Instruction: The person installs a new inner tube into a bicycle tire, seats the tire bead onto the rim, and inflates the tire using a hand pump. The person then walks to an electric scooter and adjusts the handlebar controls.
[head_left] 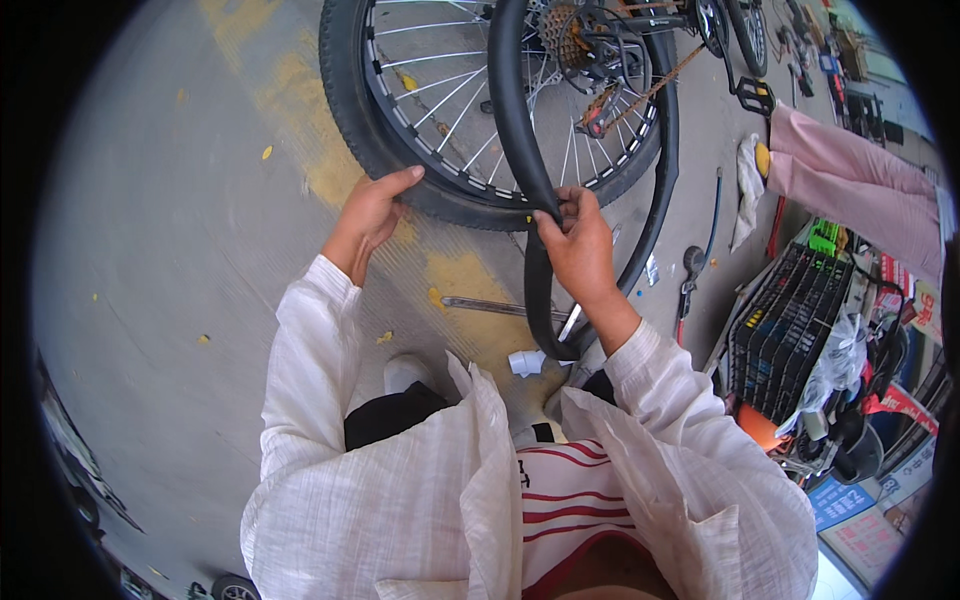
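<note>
A bicycle wheel (468, 128) with silver spokes lies in front of me, its knobbly black tyre (345, 120) standing partly off the rim along the near left side. My left hand (372, 215) grips the tyre's near edge, thumb on top and fingers mostly hidden. A black inner tube (512, 100) loops across the wheel and down its right side, partly flat. Over the near rim, my right hand (580, 240) pinches the tube between thumb and fingers. Rusty sprockets (566, 40) and a rusty chain (675, 72) show at the hub.
A long metal lever (490, 306) and a white plastic piece (524, 362) lie by my shoes. Right of the wheel are a hand pump (692, 268), a black crate (785, 335) of clutter and a person's pink-trousered leg (850, 170). A pedal (755, 96) juts out nearby.
</note>
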